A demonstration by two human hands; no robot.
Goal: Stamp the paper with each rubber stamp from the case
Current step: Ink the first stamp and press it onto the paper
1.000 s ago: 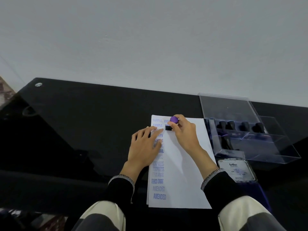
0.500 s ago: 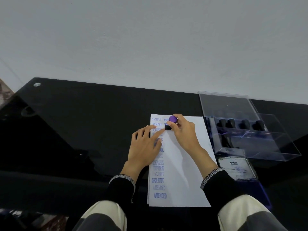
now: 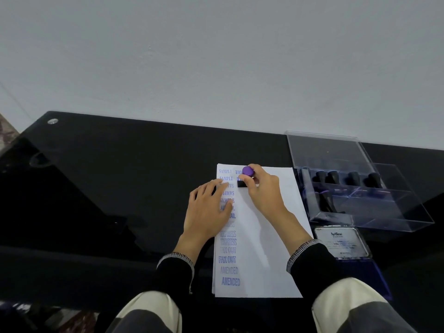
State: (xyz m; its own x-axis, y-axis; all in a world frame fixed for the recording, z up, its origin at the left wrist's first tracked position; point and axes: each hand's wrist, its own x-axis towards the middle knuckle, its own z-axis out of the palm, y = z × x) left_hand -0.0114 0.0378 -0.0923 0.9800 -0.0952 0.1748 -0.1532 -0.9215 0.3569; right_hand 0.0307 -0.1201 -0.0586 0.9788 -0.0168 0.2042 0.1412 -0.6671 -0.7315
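A white sheet of paper (image 3: 269, 248) lies on the black glass table, its left column filled with blue prints such as SAMPLE, EXPRESS, FAX OUT and AMENDED. My right hand (image 3: 263, 191) grips a rubber stamp with a purple knob (image 3: 248, 171), whose black base sits on the paper near its top, just under a fresh print. Flat on the sheet's left edge lies my left hand (image 3: 207, 207), fingers straight over several prints. To the right stands the clear plastic case (image 3: 389, 212) with several dark stamps inside, its lid swung back.
An Artline ink pad (image 3: 341, 242) with its lid open lies in front of the case, right of the paper. The black table (image 3: 108, 176) stretches left to a metal stud (image 3: 52, 121) and ends at a grey wall behind.
The stamp in my right hand has shifted slightly down the page, showing a fresh print above its base. My left hand stays flat on the paper.
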